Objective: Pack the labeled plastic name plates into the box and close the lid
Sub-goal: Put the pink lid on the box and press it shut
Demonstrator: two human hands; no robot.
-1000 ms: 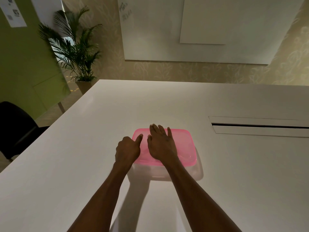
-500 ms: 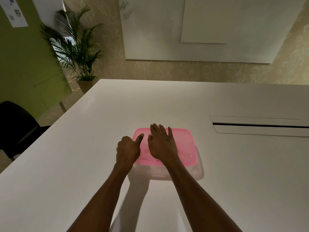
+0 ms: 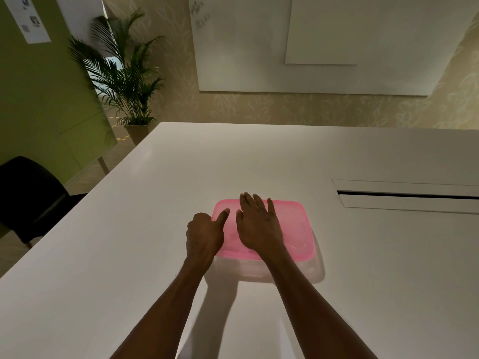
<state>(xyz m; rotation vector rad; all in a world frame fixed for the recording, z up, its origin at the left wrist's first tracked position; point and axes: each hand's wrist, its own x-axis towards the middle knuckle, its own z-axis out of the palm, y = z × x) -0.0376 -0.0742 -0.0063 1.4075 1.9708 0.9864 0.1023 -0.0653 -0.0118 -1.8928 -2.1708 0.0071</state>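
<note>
right hand [image 3: 260,228] flat, open grip, pressing translucent pink plastic lid [image 3: 290,229] onto clear box [image 3: 305,270]; left hand [image 3: 204,235] curled at left edge, thumb on lid, likely seating the seal on white desk [image 3: 129,255]

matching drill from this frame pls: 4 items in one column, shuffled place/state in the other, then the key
Items
1. pink lid
2. left hand
3. right hand
4. potted palm

Places/states
A. flat, fingers spread, on top of the lid
B. on the floor past the table's far left corner
C. seated on the clear box
D. curled at the lid's left edge, thumb on the lid

Pairs: 1-C, 2-D, 3-A, 4-B
</note>
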